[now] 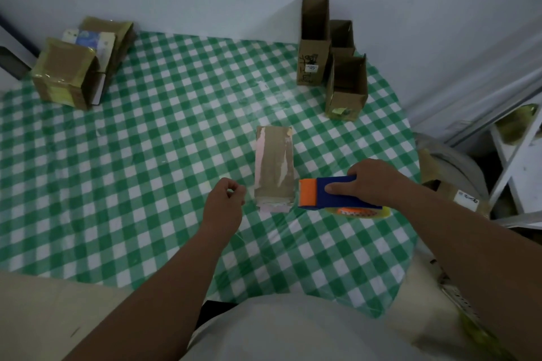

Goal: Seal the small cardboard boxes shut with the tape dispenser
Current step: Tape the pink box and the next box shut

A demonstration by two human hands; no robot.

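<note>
In the head view, a small cardboard box [274, 165] lies flat in the middle of the surface [164, 138], which has a green and white checked cloth. The box is closed, with pale pink torn patches on its top face.

Just beside the near right corner of this box, the right hand [371, 183] holds the tape dispenser [331, 193]. The fingers are curled over its blue body, and the orange end points toward the box. A roll of clear tape [359, 212] sits under the blue body.

Just to the left of the near end of the box, the left hand [225, 202] is above the surface with the fingers curled in and the fingertips close to the thumb. I cannot tell if something thin is pinched between them.

Well behind the box, to the right, three open boxes [331, 58] stand upright near the wall. Far behind it to the left, some taped boxes [79, 64] lie together at the edge of the surface.
</note>
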